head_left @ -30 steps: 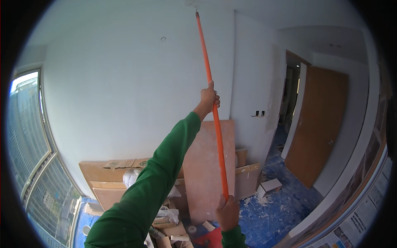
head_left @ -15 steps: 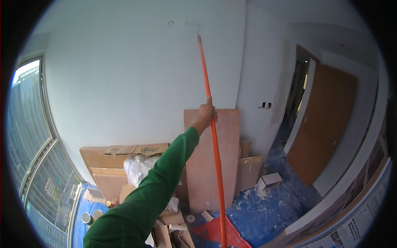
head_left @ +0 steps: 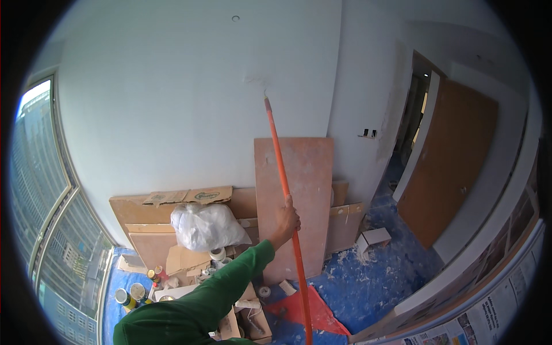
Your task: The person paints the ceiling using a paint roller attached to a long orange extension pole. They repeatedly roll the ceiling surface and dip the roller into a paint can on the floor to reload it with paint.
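Note:
My left hand [head_left: 285, 221], at the end of a green sleeve, is closed around a long orange pole [head_left: 276, 150]. The pole rises with a slight lean to the left, and its lower end runs out of the picture at the bottom. A thin wire frame at its top leads to a pale paint roller [head_left: 255, 79] against the white wall [head_left: 172, 109]. The roller hardly stands out from the wall. Of my right hand nothing shows.
A tall pinkish board [head_left: 293, 195] leans on the wall beside cardboard [head_left: 129, 210] and a white plastic bag [head_left: 207, 227]. Tins [head_left: 122, 298] and boxes stand below. Blue sheeting [head_left: 391, 276] covers the floor, with a red sheet [head_left: 310, 313]. A brown door [head_left: 451, 167] stands at right.
The roller has come down the wall and slightly left. My left hand and the pole have dropped with it, uncovering more of the plastic bag.

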`<state>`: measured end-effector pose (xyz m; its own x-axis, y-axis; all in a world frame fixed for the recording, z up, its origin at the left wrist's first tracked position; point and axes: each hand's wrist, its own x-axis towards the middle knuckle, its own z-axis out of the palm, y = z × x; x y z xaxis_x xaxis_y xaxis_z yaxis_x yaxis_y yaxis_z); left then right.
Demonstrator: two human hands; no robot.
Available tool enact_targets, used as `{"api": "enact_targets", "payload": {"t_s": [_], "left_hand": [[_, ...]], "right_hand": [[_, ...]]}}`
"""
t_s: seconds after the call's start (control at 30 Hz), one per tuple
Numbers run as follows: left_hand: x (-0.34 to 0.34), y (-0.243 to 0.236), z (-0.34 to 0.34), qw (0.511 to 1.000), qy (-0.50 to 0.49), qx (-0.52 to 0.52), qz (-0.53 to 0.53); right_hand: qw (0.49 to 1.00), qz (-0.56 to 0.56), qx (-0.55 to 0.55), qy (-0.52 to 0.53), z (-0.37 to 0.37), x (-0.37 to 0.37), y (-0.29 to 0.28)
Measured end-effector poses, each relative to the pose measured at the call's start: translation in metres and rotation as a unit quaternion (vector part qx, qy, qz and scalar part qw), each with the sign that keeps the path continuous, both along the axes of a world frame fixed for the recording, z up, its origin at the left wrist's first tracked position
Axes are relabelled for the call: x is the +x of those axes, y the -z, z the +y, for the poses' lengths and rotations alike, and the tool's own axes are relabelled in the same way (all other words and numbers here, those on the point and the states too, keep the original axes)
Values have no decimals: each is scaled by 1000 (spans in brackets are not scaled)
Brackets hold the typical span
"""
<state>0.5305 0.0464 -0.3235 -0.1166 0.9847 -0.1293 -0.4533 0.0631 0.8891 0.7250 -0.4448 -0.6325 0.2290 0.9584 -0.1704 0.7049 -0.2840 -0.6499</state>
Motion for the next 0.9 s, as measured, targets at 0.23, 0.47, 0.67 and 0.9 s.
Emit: {"api": "enact_targets", "payload": {"t_s": [0.23, 0.47, 0.67, 0.9], "left_hand": [[47, -2, -5, 999, -7, 8, 44], [72, -5, 50, 999, -16, 6, 41], [84, -55, 87, 999, 13, 47, 17], [62, -155, 136, 987, 92, 133, -15]], "right_hand": [[998, 7, -39, 42, -53, 33, 74], [966, -118, 222, -58, -26, 71, 172], [998, 29, -7, 62, 58, 44, 45], [939, 342, 27, 18, 135, 60, -61]]}}
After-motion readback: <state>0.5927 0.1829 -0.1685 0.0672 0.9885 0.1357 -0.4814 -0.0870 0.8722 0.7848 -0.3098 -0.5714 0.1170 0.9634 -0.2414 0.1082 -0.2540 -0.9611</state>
